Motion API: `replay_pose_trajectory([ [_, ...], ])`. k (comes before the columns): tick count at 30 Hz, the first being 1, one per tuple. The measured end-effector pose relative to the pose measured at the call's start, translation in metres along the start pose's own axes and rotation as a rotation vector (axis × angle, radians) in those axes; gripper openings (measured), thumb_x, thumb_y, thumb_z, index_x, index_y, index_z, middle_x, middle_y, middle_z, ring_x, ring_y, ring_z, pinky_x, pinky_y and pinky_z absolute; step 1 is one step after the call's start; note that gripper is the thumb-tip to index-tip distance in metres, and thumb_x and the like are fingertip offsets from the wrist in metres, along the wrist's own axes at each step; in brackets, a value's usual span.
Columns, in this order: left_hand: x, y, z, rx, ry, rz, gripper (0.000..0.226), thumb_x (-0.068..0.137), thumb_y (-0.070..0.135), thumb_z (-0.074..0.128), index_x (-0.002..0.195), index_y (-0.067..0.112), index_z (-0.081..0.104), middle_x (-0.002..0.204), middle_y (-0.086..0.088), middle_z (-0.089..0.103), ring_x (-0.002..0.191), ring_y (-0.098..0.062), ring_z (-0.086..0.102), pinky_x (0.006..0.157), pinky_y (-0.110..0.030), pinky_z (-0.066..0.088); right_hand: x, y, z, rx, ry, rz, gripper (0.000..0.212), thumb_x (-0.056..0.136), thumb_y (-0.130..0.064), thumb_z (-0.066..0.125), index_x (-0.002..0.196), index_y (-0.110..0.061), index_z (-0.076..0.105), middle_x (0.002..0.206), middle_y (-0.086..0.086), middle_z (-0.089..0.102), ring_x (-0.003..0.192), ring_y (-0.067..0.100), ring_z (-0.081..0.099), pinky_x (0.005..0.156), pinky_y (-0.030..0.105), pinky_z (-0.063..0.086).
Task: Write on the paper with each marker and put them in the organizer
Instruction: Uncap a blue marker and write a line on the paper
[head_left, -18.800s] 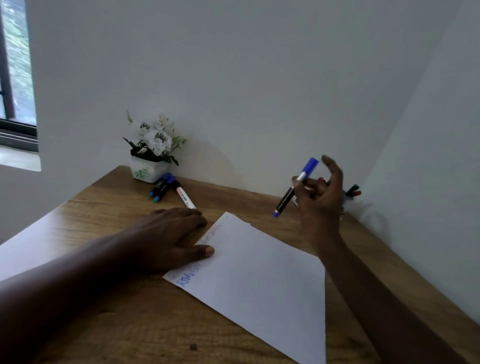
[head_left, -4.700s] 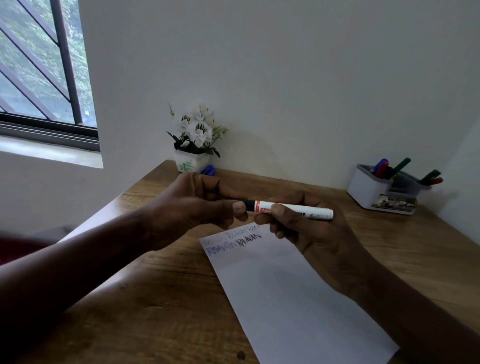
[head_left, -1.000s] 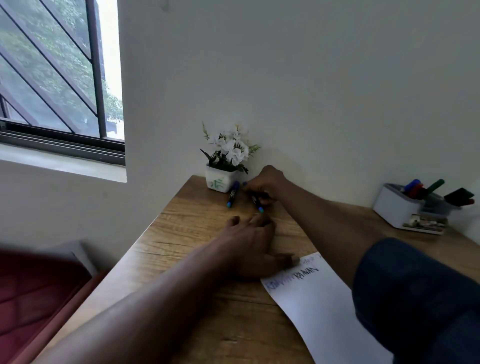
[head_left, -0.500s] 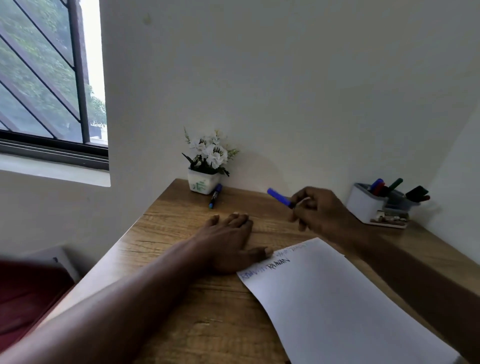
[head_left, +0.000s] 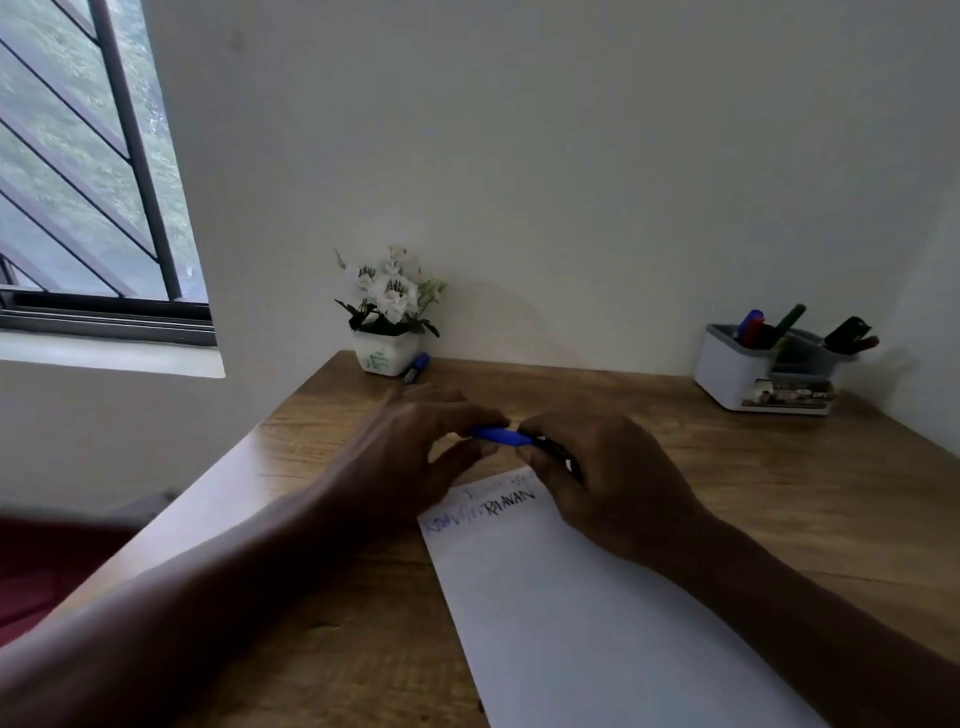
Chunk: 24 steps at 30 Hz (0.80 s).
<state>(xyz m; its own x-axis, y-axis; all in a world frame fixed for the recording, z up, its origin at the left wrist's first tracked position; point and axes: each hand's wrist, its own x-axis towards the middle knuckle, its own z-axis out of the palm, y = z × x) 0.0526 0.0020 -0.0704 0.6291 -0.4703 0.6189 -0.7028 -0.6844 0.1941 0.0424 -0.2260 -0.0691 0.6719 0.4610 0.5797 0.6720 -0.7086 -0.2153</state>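
A blue-capped marker (head_left: 501, 435) is held level between both hands above the top of the white paper (head_left: 582, 613). My right hand (head_left: 597, 478) grips its dark barrel. My left hand (head_left: 415, 452) has its fingertips at the blue cap end. The paper carries blue and black handwriting near its top edge. Another blue-capped marker (head_left: 415, 368) lies on the desk beside the flower pot. The white and grey organizer (head_left: 727, 374) stands at the back right with several markers upright in it.
A white pot of white flowers (head_left: 387, 332) stands at the desk's back left against the wall. The wooden desk (head_left: 779, 493) meets walls at the back and right. A barred window (head_left: 88, 182) is at the left; the desk's left edge drops off.
My right hand brought the blue-capped marker from near the back of the desk down over the paper's top. My left hand lifted off the desk and met the cap end.
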Motion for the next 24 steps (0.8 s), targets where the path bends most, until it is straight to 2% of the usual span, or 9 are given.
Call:
replay_pose_trajectory([
  [4,0.0,0.003,0.001,0.002,0.046,0.037,0.027,0.095,0.031,0.063,0.119,0.023,0.072,0.101,0.007,0.074,0.088,-0.003,0.066,0.071,-0.03,0.057,-0.003,-0.003,0.001,-0.04,0.024,-0.021,0.036,0.097,-0.038,0.048,0.119,-0.024,0.072,0.093,-0.002,0.078,0.072,0.015,0.066,0.063,0.037,0.056],
  [9,-0.003,0.006,0.0,0.019,0.076,0.056,0.026,0.095,0.03,0.062,0.116,0.02,0.073,0.096,0.007,0.073,0.084,-0.004,0.064,0.07,-0.028,0.054,-0.005,-0.005,0.0,-0.092,0.068,-0.004,0.036,0.097,-0.045,0.043,0.115,-0.032,0.072,0.081,-0.007,0.076,0.061,0.012,0.063,0.054,0.034,0.053],
  [13,-0.003,0.007,-0.002,0.004,0.091,0.051,0.028,0.094,0.031,0.06,0.116,0.02,0.073,0.097,0.007,0.073,0.084,-0.004,0.064,0.069,-0.027,0.055,-0.005,-0.004,0.0,-0.076,0.074,0.025,0.04,0.099,-0.05,0.042,0.12,-0.033,0.071,0.081,-0.007,0.076,0.061,0.01,0.062,0.056,0.032,0.053],
  [16,-0.003,0.002,-0.002,0.008,0.082,0.025,0.028,0.093,0.031,0.062,0.118,0.022,0.073,0.102,0.01,0.073,0.088,-0.001,0.065,0.073,-0.019,0.054,-0.004,-0.005,0.003,-0.068,0.023,0.108,0.042,0.098,-0.058,0.04,0.109,-0.033,0.072,0.072,-0.012,0.067,0.059,0.005,0.055,0.054,0.025,0.039],
  [19,-0.005,-0.006,-0.002,-0.025,0.123,-0.124,0.027,0.092,0.033,0.068,0.119,0.032,0.071,0.102,0.019,0.071,0.091,0.006,0.065,0.075,-0.011,0.047,-0.005,0.0,0.002,-0.068,-0.012,0.211,0.045,0.095,-0.064,0.041,0.108,-0.034,0.071,0.063,-0.017,0.054,0.059,0.002,0.05,0.052,0.023,0.03],
  [21,-0.007,-0.015,-0.003,-0.063,0.142,-0.252,0.028,0.089,0.036,0.072,0.117,0.035,0.072,0.099,0.022,0.071,0.091,0.01,0.064,0.076,-0.014,0.046,-0.007,0.007,-0.001,-0.096,-0.067,0.274,0.043,0.094,-0.064,0.045,0.113,-0.034,0.07,0.068,-0.019,0.055,0.065,0.001,0.05,0.052,0.02,0.029],
  [24,-0.008,-0.025,-0.004,-0.096,0.038,-0.397,0.028,0.086,0.034,0.077,0.114,0.035,0.075,0.1,0.018,0.074,0.09,0.005,0.065,0.081,-0.023,0.052,-0.011,0.014,-0.002,-0.131,-0.179,0.312,0.046,0.092,-0.064,0.051,0.124,-0.035,0.066,0.102,-0.015,0.071,0.087,0.01,0.061,0.063,0.024,0.041],
])
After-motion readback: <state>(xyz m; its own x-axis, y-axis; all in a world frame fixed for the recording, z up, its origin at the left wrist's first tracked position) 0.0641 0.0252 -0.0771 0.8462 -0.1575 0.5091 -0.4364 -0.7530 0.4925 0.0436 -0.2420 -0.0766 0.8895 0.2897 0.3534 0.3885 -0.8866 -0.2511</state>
